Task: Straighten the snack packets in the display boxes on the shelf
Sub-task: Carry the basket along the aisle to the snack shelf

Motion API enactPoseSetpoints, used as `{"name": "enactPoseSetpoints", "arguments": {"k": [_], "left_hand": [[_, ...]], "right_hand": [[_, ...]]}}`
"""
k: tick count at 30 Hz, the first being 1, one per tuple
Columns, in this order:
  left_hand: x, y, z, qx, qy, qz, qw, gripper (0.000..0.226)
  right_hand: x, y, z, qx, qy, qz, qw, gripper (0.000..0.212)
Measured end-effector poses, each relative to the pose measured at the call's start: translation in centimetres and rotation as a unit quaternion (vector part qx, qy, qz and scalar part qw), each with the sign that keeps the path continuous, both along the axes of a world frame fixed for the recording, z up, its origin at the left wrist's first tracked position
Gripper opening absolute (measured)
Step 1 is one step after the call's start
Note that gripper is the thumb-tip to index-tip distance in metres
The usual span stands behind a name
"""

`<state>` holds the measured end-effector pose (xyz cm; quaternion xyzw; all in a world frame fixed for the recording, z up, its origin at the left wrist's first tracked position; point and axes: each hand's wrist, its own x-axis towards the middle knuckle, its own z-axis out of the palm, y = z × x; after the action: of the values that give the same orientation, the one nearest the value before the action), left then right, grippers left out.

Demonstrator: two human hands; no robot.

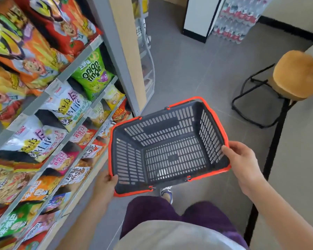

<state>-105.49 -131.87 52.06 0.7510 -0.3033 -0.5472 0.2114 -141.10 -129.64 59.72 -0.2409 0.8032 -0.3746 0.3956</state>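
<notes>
Left hand (107,181): gripped the near-left corner of the basket (163,127), fingers curled over its orange rim
Right hand (240,157): clasped the basket's right side, thumb lying inside the wall, fingers under the rim
Basket: empty, carried above the floor just beside the shelf (79,56)
Snack packets (65,109): stood in tiers on the shelf at the person's left, several leaning askew, neither hand touching them; display boxes could not be made out
Step in hand: probably not begun, both hands taken up with the basket
Next move: likely needed one hand freed, then a reach left to the tilted packets
</notes>
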Motion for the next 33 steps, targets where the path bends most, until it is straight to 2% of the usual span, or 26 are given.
{"name": "enactPoseSetpoints", "arguments": {"k": [6,11,13,16,20,24,27,33], "left_hand": [[-2.3,-2.2,-1.3,0.033,-0.001,0.134,0.99,0.025],[-3.8,-2.3,-2.7,0.077,-0.032,0.27,0.959,0.02],[-4.4,-1.9,-3.2,0.091,-0.047,0.332,0.938,0.016],[-4.8,-1.3,-3.8,0.105,-0.088,0.355,0.925,0.015],[-5.0,-0.6,-6.8,0.14,-0.134,0.349,0.917,0.012],[-4.9,-0.6,-13.7,0.184,-0.134,0.328,0.917,0.017],[-4.6,-1.5,-21.1,0.203,-0.122,0.301,0.924,0.016],[-3.5,-4.0,-36.9,0.21,-0.105,0.272,0.933,0.018]], "right_hand": [[-1.5,-11.5,-2.0,0.044,0.015,0.118,0.992,0.013],[-0.9,-21.1,-5.6,0.088,0.019,0.276,0.957,0.013],[0.1,-25.0,-7.2,0.118,0.027,0.369,0.922,0.012],[1.4,-28.6,-8.7,0.154,0.051,0.49,0.856,0.011],[4.5,-32.8,-12.1,0.183,0.085,0.616,0.762,0.025],[7.6,-35.0,-20.1,0.187,0.132,0.645,0.73,0.012],[9.1,-35.7,-27.9,0.218,0.145,0.644,0.719,0.012],[9.9,-36.4,-43.7,0.297,0.097,0.577,0.755,0.033]]}}
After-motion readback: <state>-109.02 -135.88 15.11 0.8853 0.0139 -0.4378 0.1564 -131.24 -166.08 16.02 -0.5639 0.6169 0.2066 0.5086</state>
